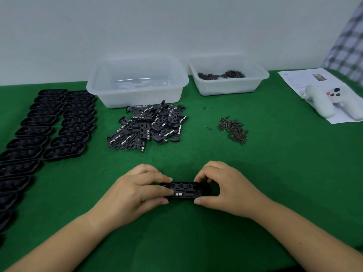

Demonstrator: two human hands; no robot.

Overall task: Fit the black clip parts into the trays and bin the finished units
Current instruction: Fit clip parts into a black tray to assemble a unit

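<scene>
gripping one black tray unit (183,190) from both ends, low on the green table (275,173): left hand (135,190) curling fingers over its left end with the thumb under the near edge, right hand (220,188) pinching the right end between thumb and bent fingers. sitting just nearer than the pile of black clip parts (149,127), with a clip part already lying in the tray, white marks showing. lying left of that pile, two rows of empty black trays (49,132). standing just behind the pile, a clear bin (137,81), contents hard to tell. resting right of the pile, a loose heap of small pins (233,129); behind those, a white tub (228,75) holding more dark pins. lying far right of the pile, a white controller (332,102) on a paper sheet (300,77).
</scene>
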